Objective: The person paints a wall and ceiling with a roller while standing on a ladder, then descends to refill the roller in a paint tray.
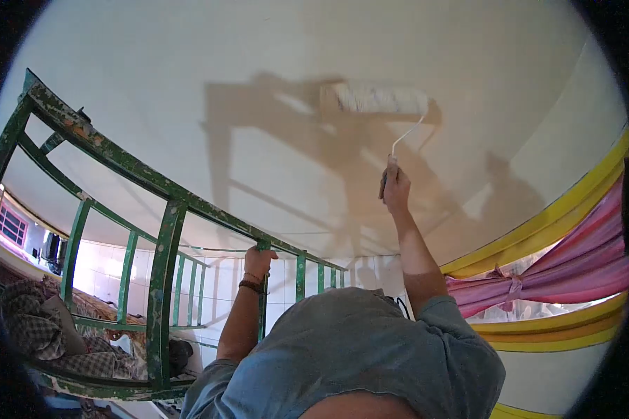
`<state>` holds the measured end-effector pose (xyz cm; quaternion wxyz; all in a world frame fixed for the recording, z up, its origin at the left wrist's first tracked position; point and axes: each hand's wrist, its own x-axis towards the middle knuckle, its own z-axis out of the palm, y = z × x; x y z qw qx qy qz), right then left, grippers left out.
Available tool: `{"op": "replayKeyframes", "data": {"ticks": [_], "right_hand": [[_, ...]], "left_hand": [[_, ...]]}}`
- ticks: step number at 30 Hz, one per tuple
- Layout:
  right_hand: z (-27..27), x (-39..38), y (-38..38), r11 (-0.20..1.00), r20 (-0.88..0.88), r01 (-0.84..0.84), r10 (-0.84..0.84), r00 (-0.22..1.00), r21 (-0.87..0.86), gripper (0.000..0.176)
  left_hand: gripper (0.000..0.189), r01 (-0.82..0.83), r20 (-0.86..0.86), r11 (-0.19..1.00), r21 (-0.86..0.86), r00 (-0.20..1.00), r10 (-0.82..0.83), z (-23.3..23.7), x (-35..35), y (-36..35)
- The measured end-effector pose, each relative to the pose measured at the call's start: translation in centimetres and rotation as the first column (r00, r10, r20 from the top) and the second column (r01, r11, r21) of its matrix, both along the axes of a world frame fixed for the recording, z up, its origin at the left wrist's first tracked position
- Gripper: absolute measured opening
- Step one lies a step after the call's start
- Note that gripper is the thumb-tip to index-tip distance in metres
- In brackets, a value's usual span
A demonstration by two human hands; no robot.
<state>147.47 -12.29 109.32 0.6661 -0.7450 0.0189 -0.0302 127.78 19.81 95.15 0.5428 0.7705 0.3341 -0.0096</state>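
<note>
My right hand (pixel 396 186) is raised overhead, its fingers wrapped round the handle of a paint roller (pixel 384 99). The roller's pale, fluffy sleeve lies against or very close to the cream ceiling (pixel 468 49); contact is hard to judge. A thin wire frame (pixel 408 135) runs from the sleeve's right end down to the handle. Lower and to the left, my left hand (pixel 260 262) grips an upright bar of a green metal frame (pixel 164 293) just under its top rail. A dark bracelet circles the left wrist.
The green frame's chipped rails curve along the left, with rumpled checked cloth (pixel 35 328) inside. At right hangs a pink curtain (pixel 559 258) tied in the middle, between yellow bands (pixel 559 209). White tiles (pixel 112 269) cover the far wall. Shadows fall across the ceiling.
</note>
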Motion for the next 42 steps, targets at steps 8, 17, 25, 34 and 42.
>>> {"op": "replayKeyframes", "data": {"ticks": [8,17,25,34,42], "right_hand": [[22.6,-1.4,8.4,0.848,0.600,-0.482,0.271,0.753,0.222,0.037],[43.8,1.1,20.9,0.804,0.743,-0.576,0.294,0.601,0.147,0.043],[51.3,3.1,23.1,0.876,0.700,-0.458,0.230,0.676,0.154,0.046],[40.4,6.6,25.2,0.998,0.624,-0.066,0.061,0.779,-0.015,0.061],[50.6,5.2,22.7,0.956,0.609,-0.292,0.230,0.759,0.003,0.055]], "left_hand": [[0.035,0.079,-0.065,0.974,0.211,0.996,-0.067,-1.6,-0.1,0.1],[0.034,0.005,-0.085,0.971,0.239,0.996,0.016,-1.2,1.1,-0.3],[0.041,-0.019,-0.033,0.974,0.224,0.999,0.027,4.1,-0.3,-1.1],[0.038,-0.028,-0.092,0.978,0.206,0.995,0.048,2.3,0.2,-1.0],[0.039,-0.033,-0.110,0.982,0.184,0.992,0.054,2.1,-0.1,-0.7]]}}
